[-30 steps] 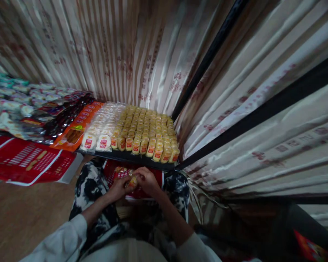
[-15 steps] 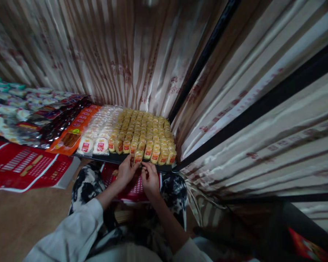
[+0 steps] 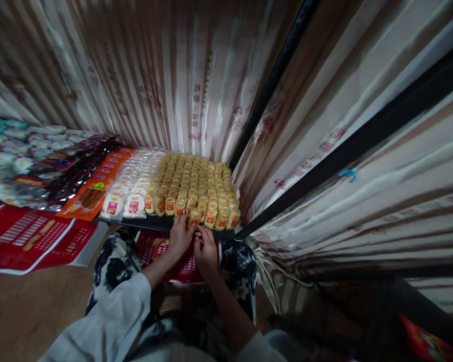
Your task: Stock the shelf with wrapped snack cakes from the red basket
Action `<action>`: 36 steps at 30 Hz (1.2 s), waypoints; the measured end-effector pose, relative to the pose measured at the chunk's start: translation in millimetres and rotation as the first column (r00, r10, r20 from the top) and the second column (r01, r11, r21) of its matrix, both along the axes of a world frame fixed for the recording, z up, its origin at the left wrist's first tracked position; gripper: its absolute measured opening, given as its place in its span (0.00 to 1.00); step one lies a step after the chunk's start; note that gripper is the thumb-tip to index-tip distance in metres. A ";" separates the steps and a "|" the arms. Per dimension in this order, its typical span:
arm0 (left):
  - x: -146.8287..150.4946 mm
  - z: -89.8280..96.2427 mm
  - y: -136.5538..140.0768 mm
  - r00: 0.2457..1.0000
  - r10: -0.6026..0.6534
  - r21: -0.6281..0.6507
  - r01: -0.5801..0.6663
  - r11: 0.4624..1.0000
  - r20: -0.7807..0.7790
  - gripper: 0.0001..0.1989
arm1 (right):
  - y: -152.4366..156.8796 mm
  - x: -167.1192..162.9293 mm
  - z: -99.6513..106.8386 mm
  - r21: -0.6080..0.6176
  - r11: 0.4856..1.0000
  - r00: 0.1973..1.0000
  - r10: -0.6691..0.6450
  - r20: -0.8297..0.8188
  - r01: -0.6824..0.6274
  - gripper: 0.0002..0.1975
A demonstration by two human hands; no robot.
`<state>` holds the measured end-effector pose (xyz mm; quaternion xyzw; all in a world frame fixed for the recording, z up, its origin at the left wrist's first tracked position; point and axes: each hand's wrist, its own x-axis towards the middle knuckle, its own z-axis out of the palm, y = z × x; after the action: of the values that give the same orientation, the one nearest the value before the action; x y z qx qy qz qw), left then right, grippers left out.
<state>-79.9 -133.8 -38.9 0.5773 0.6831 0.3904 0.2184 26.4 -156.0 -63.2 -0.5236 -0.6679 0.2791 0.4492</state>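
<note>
At the front edge of the dark shelf, a small yellow wrapped snack packet with a red and yellow label stands slightly forward of its rows. My left hand has its fingers closed around the left side of this packet. My right hand is closed too, fingertips pinched at the packet's lower right corner; the exact grip is partly hidden. Behind it, tight rows of matching yellow packets fill the shelf's right end. Left of those stand rows of white round packets in clear wrap.
An orange snack bag, dark shiny packs and white-and-green packets lie farther left. Red printed packaging hangs below the shelf. A pleated curtain and black frame bars border the back and right.
The view has shifted slightly. Both hands stay at the same packet at the front edge, and my left hand has come up a little around it.
</note>
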 end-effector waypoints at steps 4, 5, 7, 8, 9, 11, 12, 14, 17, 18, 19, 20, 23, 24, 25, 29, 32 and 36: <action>-0.9 -2.9 0.5 0.999 0.022 0.016 -0.022 1.000 -0.028 0.13 | 2.7 -2.6 -2.1 0.010 1.000 1.000 -0.006 -0.011 0.006 0.21; -1.5 -2.4 0.4 0.999 0.031 0.009 -0.030 1.000 -0.045 0.13 | 3.8 -3.6 -2.6 0.011 1.000 1.000 -0.005 -0.012 0.006 0.22; -2.7 0.4 0.2 0.995 0.041 -0.023 -0.043 0.999 -0.093 0.13 | 6.5 -5.7 -4.3 0.007 1.000 1.000 -0.004 -0.005 0.004 0.23; -3.3 2.3 0.1 0.992 0.044 -0.047 -0.051 0.998 -0.122 0.14 | 7.9 -6.9 -5.5 0.003 1.000 1.000 0.000 0.002 0.000 0.23; -3.9 4.3 0.0 0.987 0.049 -0.075 -0.061 0.995 -0.153 0.15 | 9.4 -8.0 -7.0 0.001 1.000 1.000 0.004 0.011 -0.004 0.24; -5.0 7.6 -0.1 0.975 0.067 -0.117 -0.093 0.989 -0.214 0.16 | 12.0 -10.2 -10.4 0.007 1.000 0.999 0.010 0.033 -0.010 0.24; -5.6 8.6 -0.2 0.968 0.079 -0.126 -0.112 0.986 -0.240 0.17 | 13.0 -11.1 -12.0 0.013 1.000 0.999 0.014 0.044 -0.015 0.24; -7.0 8.9 -0.6 0.957 0.103 -0.122 -0.141 0.982 -0.272 0.18 | 14.5 -12.5 -14.3 0.025 0.999 0.998 0.018 0.062 -0.020 0.25; -9.7 6.7 -1.2 0.957 0.113 -0.112 -0.147 0.983 -0.267 0.16 | 15.3 -13.4 -14.0 0.035 0.999 0.996 0.014 0.088 -0.017 0.25; -10.6 5.9 -1.3 0.962 0.105 -0.113 -0.137 0.984 -0.251 0.15 | 15.4 -13.6 -12.8 0.046 0.999 0.995 0.011 0.098 -0.015 0.25; -11.3 5.2 -1.4 0.968 0.094 -0.111 -0.122 0.986 -0.231 0.14 | 15.6 -13.9 -11.3 0.063 0.998 0.994 0.004 0.111 -0.011 0.25; -11.7 4.6 -1.2 0.974 0.082 -0.104 -0.106 0.989 -0.211 0.13 | 15.9 -14.2 -9.6 0.084 0.996 0.992 -0.002 0.124 -0.009 0.25; -11.7 4.0 0.1 0.980 0.071 -0.096 -0.090 0.991 -0.187 0.10 | 17.6 -15.6 -6.0 0.142 0.990 0.987 -0.022 0.156 0.000 0.25; -11.3 4.0 0.7 0.979 0.075 -0.099 -0.095 0.991 -0.191 0.10 | 18.4 -16.1 -5.8 0.152 0.988 0.986 -0.025 0.162 0.000 0.26; -10.9 3.8 1.4 0.977 0.083 -0.102 -0.105 0.989 -0.198 0.10 | 19.3 -16.4 -6.1 0.159 0.987 0.986 -0.021 0.167 -0.006 0.26; -10.1 0.4 3.3 0.974 0.105 -0.123 -0.131 0.984 -0.199 0.09 | 21.8 -16.5 -11.0 0.189 0.982 0.984 -0.004 0.176 -0.030 0.27; -10.8 -6.4 4.5 0.989 0.099 -0.097 -0.110 0.989 -0.112 0.08 | 22.7 -15.9 -15.0 0.210 0.977 0.982 -0.020 0.189 -0.021 0.26; -11.5 -15.1 7.7 0.997 0.077 -0.020 -0.078 0.997 -0.030 0.12 | 24.0 -16.3 -17.0 0.227 0.974 0.976 -0.034 0.214 -0.016 0.25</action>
<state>-91.4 -126.2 -54.0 0.5538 0.7122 0.3827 0.1992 10.1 -132.0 -80.2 -0.4989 -0.7380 0.1402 0.4322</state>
